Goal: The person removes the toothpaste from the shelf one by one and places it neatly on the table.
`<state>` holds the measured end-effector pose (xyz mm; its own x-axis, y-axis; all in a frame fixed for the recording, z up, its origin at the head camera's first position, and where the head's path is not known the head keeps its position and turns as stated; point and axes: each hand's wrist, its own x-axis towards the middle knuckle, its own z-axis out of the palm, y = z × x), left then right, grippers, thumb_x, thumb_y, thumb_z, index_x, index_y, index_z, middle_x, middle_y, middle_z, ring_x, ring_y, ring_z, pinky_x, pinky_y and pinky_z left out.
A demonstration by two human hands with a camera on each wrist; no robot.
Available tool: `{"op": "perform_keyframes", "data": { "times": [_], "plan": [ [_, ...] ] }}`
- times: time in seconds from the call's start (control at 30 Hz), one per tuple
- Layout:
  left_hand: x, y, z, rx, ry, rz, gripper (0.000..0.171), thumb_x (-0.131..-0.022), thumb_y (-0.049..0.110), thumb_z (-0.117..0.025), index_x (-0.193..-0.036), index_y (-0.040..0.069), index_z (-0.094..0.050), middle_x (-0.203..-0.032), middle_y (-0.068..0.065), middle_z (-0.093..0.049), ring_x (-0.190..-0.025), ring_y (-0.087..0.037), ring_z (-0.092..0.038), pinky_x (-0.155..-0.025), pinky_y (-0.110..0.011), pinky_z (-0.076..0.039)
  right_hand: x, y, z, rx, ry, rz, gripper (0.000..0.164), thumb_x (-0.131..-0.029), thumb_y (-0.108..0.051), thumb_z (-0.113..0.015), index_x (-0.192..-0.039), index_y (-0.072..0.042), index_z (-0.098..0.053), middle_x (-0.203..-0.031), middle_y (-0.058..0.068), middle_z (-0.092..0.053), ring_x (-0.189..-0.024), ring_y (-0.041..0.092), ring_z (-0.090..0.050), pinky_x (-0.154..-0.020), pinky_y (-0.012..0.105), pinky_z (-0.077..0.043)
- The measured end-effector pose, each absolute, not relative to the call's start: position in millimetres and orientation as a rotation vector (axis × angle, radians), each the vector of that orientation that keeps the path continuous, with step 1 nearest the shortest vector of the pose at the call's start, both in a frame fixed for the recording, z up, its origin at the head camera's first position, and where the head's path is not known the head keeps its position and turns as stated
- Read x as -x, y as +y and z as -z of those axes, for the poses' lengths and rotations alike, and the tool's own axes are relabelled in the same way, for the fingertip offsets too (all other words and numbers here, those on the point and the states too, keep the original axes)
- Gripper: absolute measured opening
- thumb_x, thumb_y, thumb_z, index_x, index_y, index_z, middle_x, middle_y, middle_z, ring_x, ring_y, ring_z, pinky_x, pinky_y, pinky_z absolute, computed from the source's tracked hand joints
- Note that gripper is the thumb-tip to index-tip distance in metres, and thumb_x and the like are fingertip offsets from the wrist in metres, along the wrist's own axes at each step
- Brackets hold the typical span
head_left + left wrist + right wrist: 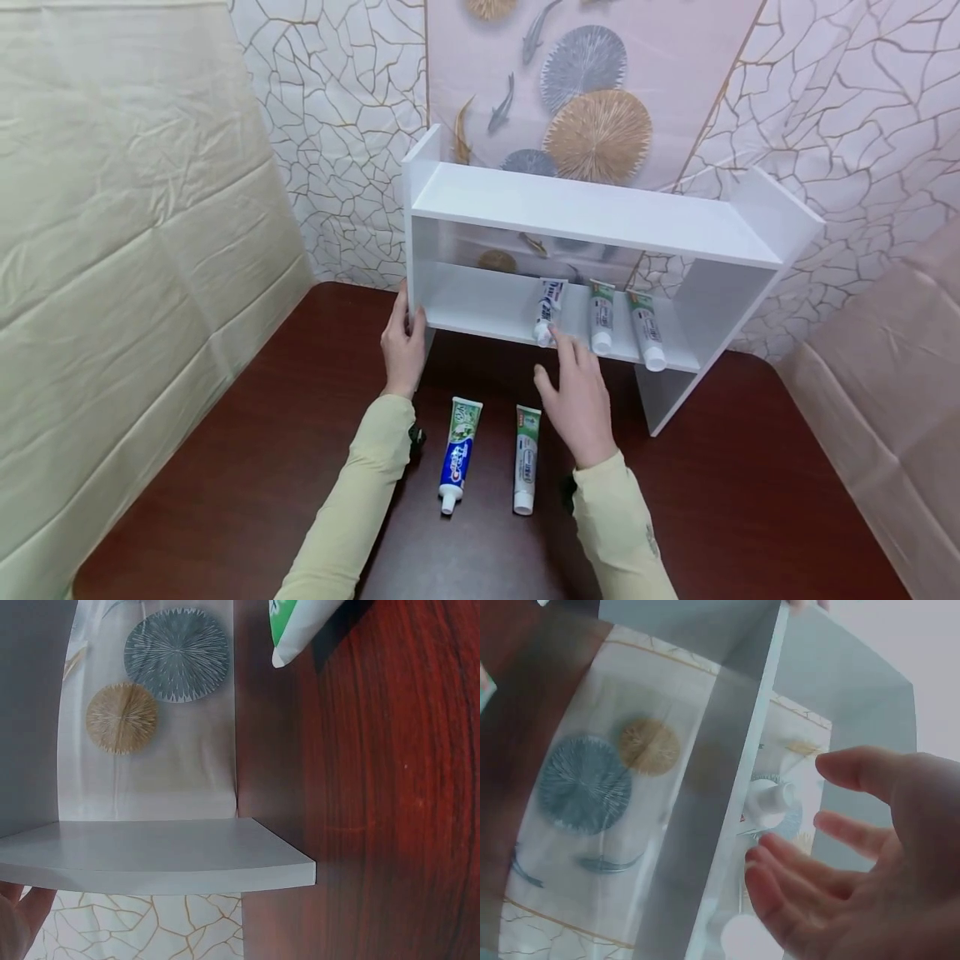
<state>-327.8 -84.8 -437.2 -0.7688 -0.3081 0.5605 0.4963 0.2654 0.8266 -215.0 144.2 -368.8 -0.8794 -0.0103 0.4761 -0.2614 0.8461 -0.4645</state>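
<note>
In the head view a white two-tier shelf [480, 300] stands on the table, and my left hand [403, 348] grips the front edge of its left side panel. The left wrist view shows a few of those fingers [28, 915] beside the panel. My right hand [579, 402] reaches to the lower shelf, index fingertip close to the white cap of a blue-and-white toothpaste tube [549, 307]. From the right wrist its fingers look spread near the cap [769, 804]. Right of it on the same shelf lie two green-and-white toothpaste tubes [602, 317] [645, 325], caps jutting over the front edge.
On the dark red-brown table [225, 467] lie a Crest toothpaste tube [458, 454] and a green-and-silver toothpaste tube [527, 458], both caps toward me, between my forearms. A patterned wall cloth [352, 125] hangs behind the shelf, with pale fabric [135, 250] along the left.
</note>
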Motion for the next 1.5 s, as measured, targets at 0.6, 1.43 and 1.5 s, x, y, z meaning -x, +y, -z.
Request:
{"op": "perform_keyframes", "data": {
  "times": [0.6,1.43,1.5],
  "plan": [
    [331,-86,440,0.173,-1.862,1.604,0.049,-0.102,0.026,-0.05,-0.148,0.036,-0.038,-0.148,0.002,-0.049,-0.111,-0.023,-0.059,-0.081,-0.041,-0.047,251,136,376,-0.051,-2.46,-0.686,0.029,-0.091,-0.025,-0.064,-0.112,-0.008,-0.054,-0.1,0.019,-0.055,-0.085,0.035,-0.048,-0.077,0.046,-0.037],
    [331,-84,439,0.169,-1.867,1.588,0.048,-0.102,0.028,-0.049,-0.147,0.039,-0.039,-0.145,-0.001,-0.052,-0.115,-0.024,-0.06,-0.085,-0.046,-0.05,237,136,383,-0.022,-2.495,-0.741,0.021,-0.088,-0.018,-0.057,-0.106,-0.009,-0.053,-0.072,0.016,-0.065,-0.046,0.023,-0.046,-0.043,0.029,-0.03],
    [331,-85,439,0.164,-1.869,1.588,0.048,-0.101,0.027,-0.05,-0.147,0.039,-0.04,-0.145,-0.001,-0.052,-0.115,-0.024,-0.059,-0.086,-0.046,-0.05,234,136,385,-0.02,-2.492,-0.749,0.023,-0.088,-0.018,-0.058,-0.108,-0.009,-0.053,-0.071,0.015,-0.066,-0.045,0.023,-0.045,-0.043,0.029,-0.03]
  ]
}}
